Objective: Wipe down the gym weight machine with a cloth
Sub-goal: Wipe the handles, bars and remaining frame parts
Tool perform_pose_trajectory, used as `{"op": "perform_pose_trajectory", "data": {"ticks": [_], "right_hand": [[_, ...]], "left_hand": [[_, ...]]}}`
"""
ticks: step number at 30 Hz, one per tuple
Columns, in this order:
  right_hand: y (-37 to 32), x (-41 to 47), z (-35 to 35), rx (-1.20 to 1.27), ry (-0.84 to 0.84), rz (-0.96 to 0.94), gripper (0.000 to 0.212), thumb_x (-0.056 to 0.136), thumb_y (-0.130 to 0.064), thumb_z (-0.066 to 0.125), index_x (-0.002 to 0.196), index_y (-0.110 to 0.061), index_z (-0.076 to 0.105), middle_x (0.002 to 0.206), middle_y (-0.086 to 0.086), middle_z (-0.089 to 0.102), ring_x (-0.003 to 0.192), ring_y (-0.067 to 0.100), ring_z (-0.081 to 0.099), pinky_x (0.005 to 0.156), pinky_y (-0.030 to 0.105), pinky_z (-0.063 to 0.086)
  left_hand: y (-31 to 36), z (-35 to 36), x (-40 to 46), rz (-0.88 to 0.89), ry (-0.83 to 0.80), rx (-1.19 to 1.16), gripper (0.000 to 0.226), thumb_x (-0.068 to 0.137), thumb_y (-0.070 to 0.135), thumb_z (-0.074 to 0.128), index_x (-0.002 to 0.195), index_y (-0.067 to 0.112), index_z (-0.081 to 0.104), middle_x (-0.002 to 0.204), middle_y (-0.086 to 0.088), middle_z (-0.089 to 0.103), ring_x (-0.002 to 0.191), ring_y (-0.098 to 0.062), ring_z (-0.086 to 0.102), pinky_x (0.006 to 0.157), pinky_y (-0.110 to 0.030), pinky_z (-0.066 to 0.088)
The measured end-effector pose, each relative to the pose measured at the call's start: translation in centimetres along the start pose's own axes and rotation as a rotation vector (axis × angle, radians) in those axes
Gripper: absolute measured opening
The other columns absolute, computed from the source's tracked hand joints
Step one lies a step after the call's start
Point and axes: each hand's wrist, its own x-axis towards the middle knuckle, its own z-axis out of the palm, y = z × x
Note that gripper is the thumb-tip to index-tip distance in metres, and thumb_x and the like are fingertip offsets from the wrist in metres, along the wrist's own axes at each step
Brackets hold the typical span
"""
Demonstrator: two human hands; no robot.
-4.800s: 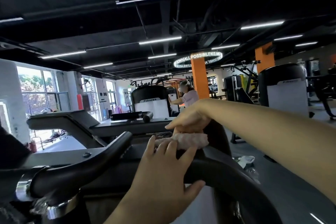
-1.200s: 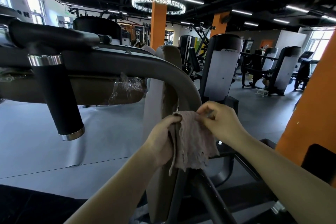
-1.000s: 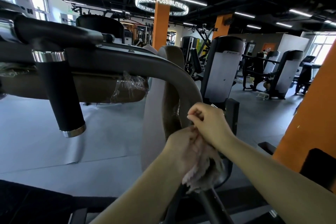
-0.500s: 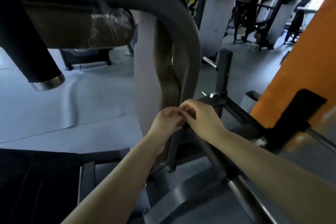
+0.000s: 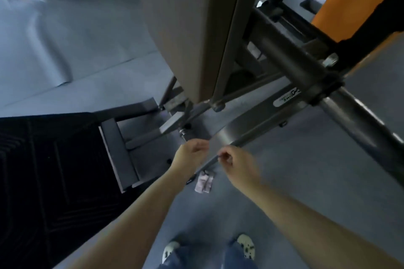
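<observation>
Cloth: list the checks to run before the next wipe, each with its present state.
1. Cloth in hand: not ok. The cloth is below both hands and touches neither.
2. Left hand free to pick it up: ok, nothing shows in it.
3. Right hand free: ok, its fingers are curled with nothing visible in them.
4. Cloth lying on the floor or in mid-air: cannot tell.
5. Way down to the cloth: ok, nothing lies between the hands and it.
6. Shoes off the cloth: ok, they stand apart from it, nearer the person.
</observation>
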Motion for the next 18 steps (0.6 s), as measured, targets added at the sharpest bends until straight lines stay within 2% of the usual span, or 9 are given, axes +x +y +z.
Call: {"op": "perform_pose_trajectory", "data": {"ticks": [2, 5, 6, 8, 9, 11, 13, 15, 18], "right_hand": [[3.7, 1.1, 3.7, 0.005, -0.058, 0.042, 0.007, 0.087, -0.01, 0.059, 0.087, -0.015, 0.065, 0.083, -0.001, 0.063, 0.076, 0.015, 0.057, 0.073, 0.03, 0.045], [9.7, 3.4, 9.7, -0.049, -0.104, 0.113, 0.008, 0.086, -0.01, 0.06, 0.087, -0.01, 0.068, 0.089, 0.01, 0.07, 0.084, 0.027, 0.063, 0.077, 0.037, 0.048], [12.0, 4.2, 12.0, -0.058, -0.114, 0.15, 0.009, 0.086, -0.01, 0.059, 0.088, -0.008, 0.068, 0.091, 0.012, 0.07, 0.086, 0.03, 0.063, 0.077, 0.038, 0.048], [16.6, 5.9, 16.5, -0.055, -0.124, 0.206, 0.01, 0.087, -0.011, 0.059, 0.09, -0.008, 0.068, 0.094, 0.013, 0.07, 0.09, 0.031, 0.063, 0.077, 0.036, 0.047], [19.0, 6.7, 18.8, -0.065, -0.13, 0.224, 0.01, 0.088, -0.013, 0.058, 0.092, -0.009, 0.067, 0.096, 0.013, 0.069, 0.091, 0.031, 0.063, 0.078, 0.035, 0.047], [23.6, 8.3, 23.5, -0.099, -0.161, 0.251, 0.013, 0.091, -0.016, 0.056, 0.097, -0.009, 0.066, 0.101, 0.012, 0.068, 0.095, 0.03, 0.063, 0.077, 0.032, 0.045], [28.1, 9.6, 28.1, -0.129, -0.205, 0.279, 0.017, 0.093, -0.018, 0.054, 0.103, -0.009, 0.064, 0.106, 0.01, 0.067, 0.099, 0.028, 0.062, 0.077, 0.029, 0.043], [32.4, 10.8, 32.4, -0.136, -0.224, 0.308, 0.018, 0.093, -0.019, 0.053, 0.104, -0.01, 0.064, 0.108, 0.009, 0.066, 0.101, 0.027, 0.061, 0.081, 0.029, 0.043], [38.3, 13.1, 37.8, -0.191, -0.249, 0.309, 0.018, 0.093, -0.022, 0.052, 0.103, -0.013, 0.064, 0.11, 0.01, 0.065, 0.104, 0.029, 0.06, 0.083, 0.032, 0.044]], "left_hand": [[-4.4, 0.7, 2.8, -0.034, 0.03, 0.085, 0.016, 0.09, 0.002, 0.054, 0.091, 0.015, 0.063, 0.099, -0.006, 0.064, 0.088, -0.021, 0.056, 0.084, -0.033, 0.045], [-11.9, 2.5, 7.6, -0.109, 0.061, 0.178, 0.019, 0.088, 0.002, 0.052, 0.099, 0.007, 0.067, 0.094, -0.012, 0.066, 0.092, -0.03, 0.061, 0.079, -0.033, 0.047], [-14.6, 3.4, 9.2, -0.129, 0.051, 0.213, 0.018, 0.087, 0.003, 0.051, 0.096, 0.005, 0.066, 0.086, -0.012, 0.065, 0.089, -0.03, 0.061, 0.071, -0.03, 0.047], [-20.0, 5.2, 12.5, -0.157, 0.03, 0.256, 0.015, 0.088, 0.004, 0.05, 0.09, 0.011, 0.063, 0.07, -0.001, 0.056, 0.07, -0.022, 0.055, 0.05, -0.016, 0.038], [-22.9, 6.3, 14.4, -0.169, 0.027, 0.277, 0.017, 0.089, 0.004, 0.049, 0.093, 0.014, 0.062, 0.073, 0.002, 0.056, 0.066, -0.016, 0.052, 0.046, -0.012, 0.034], [-28.7, 8.3, 18.0, -0.207, 0.024, 0.322, 0.032, 0.091, 0.006, 0.049, 0.118, 0.018, 0.057, 0.107, -0.002, 0.062, 0.086, -0.014, 0.056, 0.06, -0.013, 0.036], [-34.8, 10.1, 21.8, -0.25, 0.029, 0.377, 0.045, 0.093, 0.009, 0.048, 0.137, 0.018, 0.045, 0.133, -0.003, 0.052, 0.114, -0.02, 0.052, 0.075, -0.019, 0.037], [-40.4, 11.8, 25.3, -0.248, 0.02, 0.437, 0.048, 0.092, 0.01, 0.046, 0.14, 0.019, 0.041, 0.138, -0.006, 0.048, 0.121, -0.024, 0.049, 0.082, -0.023, 0.041], [-47.7, 14.1, 30.7, -0.22, -0.001, 0.507, 0.043, 0.092, 0.01, 0.045, 0.134, 0.02, 0.049, 0.137, -0.009, 0.043, 0.12, -0.028, 0.047, 0.092, -0.028, 0.042]]}}
